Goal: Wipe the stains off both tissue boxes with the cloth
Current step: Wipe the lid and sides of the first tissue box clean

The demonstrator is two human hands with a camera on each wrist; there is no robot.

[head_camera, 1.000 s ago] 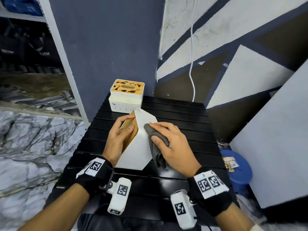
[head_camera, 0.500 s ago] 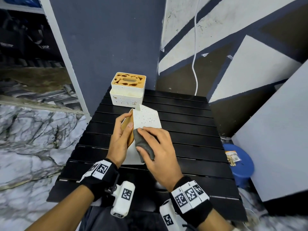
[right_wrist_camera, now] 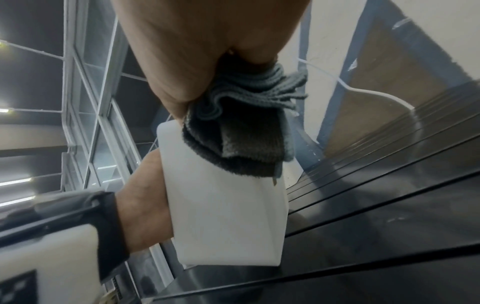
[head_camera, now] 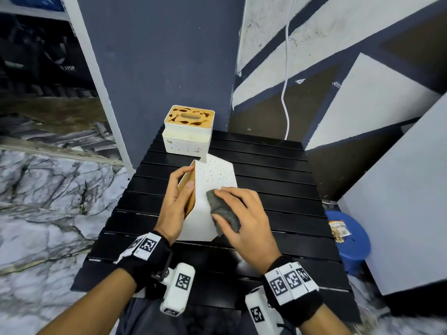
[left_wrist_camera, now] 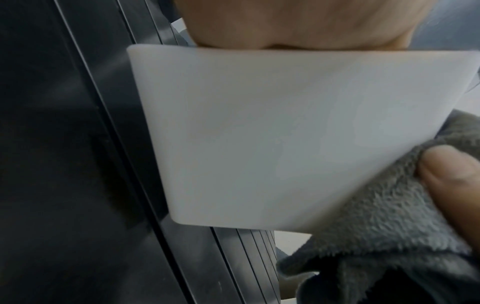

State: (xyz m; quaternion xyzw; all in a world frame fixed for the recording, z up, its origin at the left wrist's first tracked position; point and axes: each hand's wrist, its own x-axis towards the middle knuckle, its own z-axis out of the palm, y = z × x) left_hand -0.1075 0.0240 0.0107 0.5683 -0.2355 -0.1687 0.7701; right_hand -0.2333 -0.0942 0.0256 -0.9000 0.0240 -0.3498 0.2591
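Observation:
A white tissue box (head_camera: 212, 180) lies tipped on its side on the black slatted table (head_camera: 278, 180), its wooden lid facing left. My left hand (head_camera: 176, 201) grips its lid edge, thumb on the wood. My right hand (head_camera: 244, 221) holds a folded grey cloth (head_camera: 223, 211) and presses it on the box's speckled white side. The same box (left_wrist_camera: 259, 133) and cloth (left_wrist_camera: 376, 226) fill the left wrist view. From the right wrist, the cloth (right_wrist_camera: 241, 133) hangs over the box (right_wrist_camera: 226, 216). A second tissue box (head_camera: 188, 131) stands at the table's back, its wooden lid blotched with dark stains.
A dark blue wall stands right behind the table, and a white cable (head_camera: 285, 81) hangs down the painted wall to the right. A blue stool (head_camera: 348, 240) with a packet on it sits low on the right. Marble floor lies to the left.
My right hand has slid the cloth back and forth over the box's white side, and the box has turned a little in my left hand. The head view has shifted slightly.

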